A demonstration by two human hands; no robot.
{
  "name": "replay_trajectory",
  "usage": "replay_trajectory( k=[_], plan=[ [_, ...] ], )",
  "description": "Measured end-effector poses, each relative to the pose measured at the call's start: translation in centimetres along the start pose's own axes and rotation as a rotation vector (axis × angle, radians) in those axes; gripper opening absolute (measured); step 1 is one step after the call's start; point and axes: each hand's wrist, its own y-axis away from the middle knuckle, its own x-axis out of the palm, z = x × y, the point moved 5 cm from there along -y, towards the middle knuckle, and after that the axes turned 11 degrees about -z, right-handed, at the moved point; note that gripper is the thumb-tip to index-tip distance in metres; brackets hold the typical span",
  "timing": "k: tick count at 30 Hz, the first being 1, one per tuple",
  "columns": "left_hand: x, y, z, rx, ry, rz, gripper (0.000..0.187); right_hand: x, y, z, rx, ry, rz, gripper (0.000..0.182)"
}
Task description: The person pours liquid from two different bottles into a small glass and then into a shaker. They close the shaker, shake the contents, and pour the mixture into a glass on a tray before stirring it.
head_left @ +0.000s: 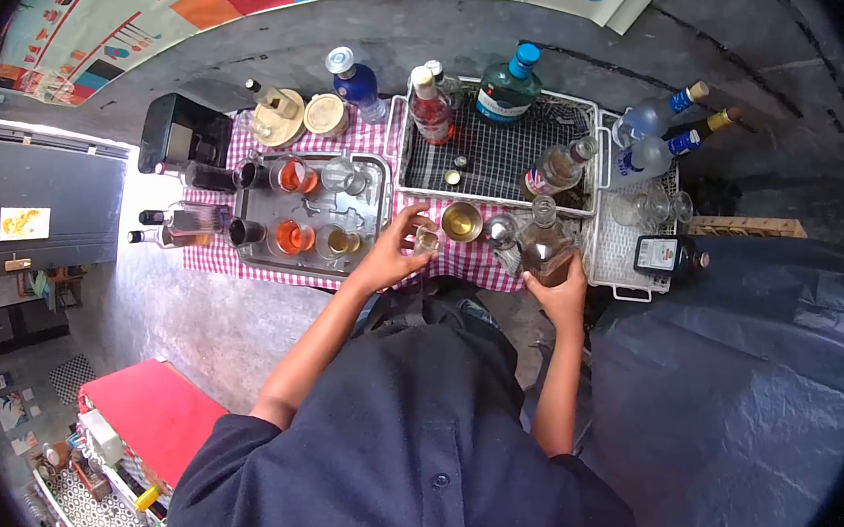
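Note:
My left hand (pixel 395 255) is closed round a small shot glass (pixel 427 236), pinched between thumb and fingers. My right hand (pixel 562 296) grips the lower part of a clear glass bottle (pixel 544 242), which holds some brownish liquid. Between the two hands stands a metal cup (pixel 462 223) with yellowish liquid in it. Beside the cup, close to the bottle, is a shiny rounded metal piece (pixel 500 232). To the left of my left hand, a grey tray (pixel 381 185) carries several glasses, two of them with orange-red contents (pixel 294 237).
A white wire basket (pixel 493 198) behind my hands holds several bottles, including a teal bottle (pixel 509 88). A second white basket (pixel 631 280) with bottles and glasses stands on the right. A blue bottle (pixel 359 89) and a black box (pixel 185 130) stand at the back left.

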Motion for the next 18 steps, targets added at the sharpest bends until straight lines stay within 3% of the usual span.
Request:
replay_trajectory(
  k=[14,18],
  plan=[
    [2.9,-2.5,0.2,-0.060,-0.354,-0.050,0.079,-1.6,-1.4,-1.6,-0.011,-0.087,0.071,0.070],
    [3.0,-3.2,-1.6,0.027,-0.522,-0.038,0.076,-2.2,-1.5,-1.9,-0.005,-0.061,0.077,0.069]
  ],
)
